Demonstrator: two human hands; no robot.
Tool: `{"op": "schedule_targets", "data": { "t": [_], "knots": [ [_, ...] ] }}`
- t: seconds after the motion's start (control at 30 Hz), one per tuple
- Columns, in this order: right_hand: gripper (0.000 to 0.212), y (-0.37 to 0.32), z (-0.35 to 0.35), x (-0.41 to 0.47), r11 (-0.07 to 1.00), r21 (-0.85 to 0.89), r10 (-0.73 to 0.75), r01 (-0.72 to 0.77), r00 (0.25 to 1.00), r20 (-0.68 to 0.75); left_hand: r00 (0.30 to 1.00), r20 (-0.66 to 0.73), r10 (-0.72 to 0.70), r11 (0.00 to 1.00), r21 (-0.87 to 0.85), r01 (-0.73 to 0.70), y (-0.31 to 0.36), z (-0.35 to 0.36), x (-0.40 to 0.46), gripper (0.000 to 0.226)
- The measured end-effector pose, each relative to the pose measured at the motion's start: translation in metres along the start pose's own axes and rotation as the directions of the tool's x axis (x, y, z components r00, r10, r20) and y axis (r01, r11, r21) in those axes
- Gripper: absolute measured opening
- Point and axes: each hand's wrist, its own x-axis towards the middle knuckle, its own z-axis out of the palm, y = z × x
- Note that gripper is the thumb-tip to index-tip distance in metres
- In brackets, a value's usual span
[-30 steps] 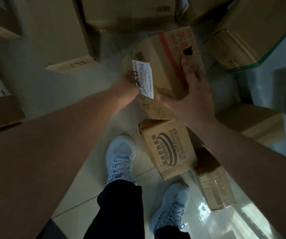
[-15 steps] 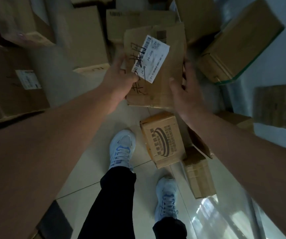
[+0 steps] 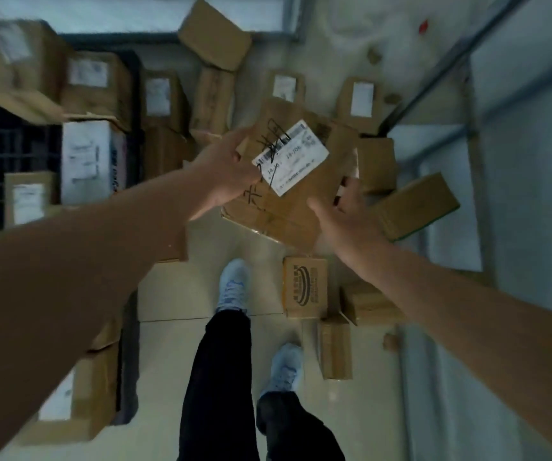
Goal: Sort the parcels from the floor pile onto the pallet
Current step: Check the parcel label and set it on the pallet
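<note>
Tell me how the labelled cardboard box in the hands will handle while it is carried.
The cardboard box probably stays stiff: its faces look flat, with no sag. It seems light for its size, since the left hand and right hand hold it only at its edges. The plain cardboard likely gives fair grip, though the white label may be slicker.

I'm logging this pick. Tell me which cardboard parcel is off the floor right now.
The flat brown cardboard parcel with the white shipping label and black scribbles, held up between the left hand and right hand. The other boxes lie below, unheld.

Held parcel [image 3: 287, 181] between both hands, above floor pile [image 3: 334, 294].
</note>
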Motion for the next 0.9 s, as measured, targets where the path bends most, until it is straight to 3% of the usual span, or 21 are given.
{"op": "schedule_targets", "data": {
  "t": [0.23,0.4,0.67,0.9],
  "knots": [
    [0.069,-0.125,-0.005,-0.125,0.989,-0.141,-0.021,0.047,0.983,0.181,0.994,-0.097,0.047,0.997,-0.061,-0.053,0.038,-0.097,-0.157,0.064],
    [0.080,-0.181,0.038,-0.173,0.971,-0.232,-0.006,0.064,0.970,0.243,0.973,-0.228,0.038,0.996,-0.070,-0.055,0.020,-0.164,-0.227,0.063],
    [0.069,-0.226,0.148,-0.159,0.972,-0.222,0.008,0.071,0.942,0.337,0.965,-0.259,-0.047,0.991,-0.137,0.011,-0.062,-0.263,-0.235,0.060],
    [0.058,-0.244,0.232,-0.118,0.981,-0.170,-0.028,0.096,0.932,0.361,0.933,-0.329,-0.145,0.972,-0.226,0.071,-0.117,-0.323,-0.214,0.037]
  ]
}}
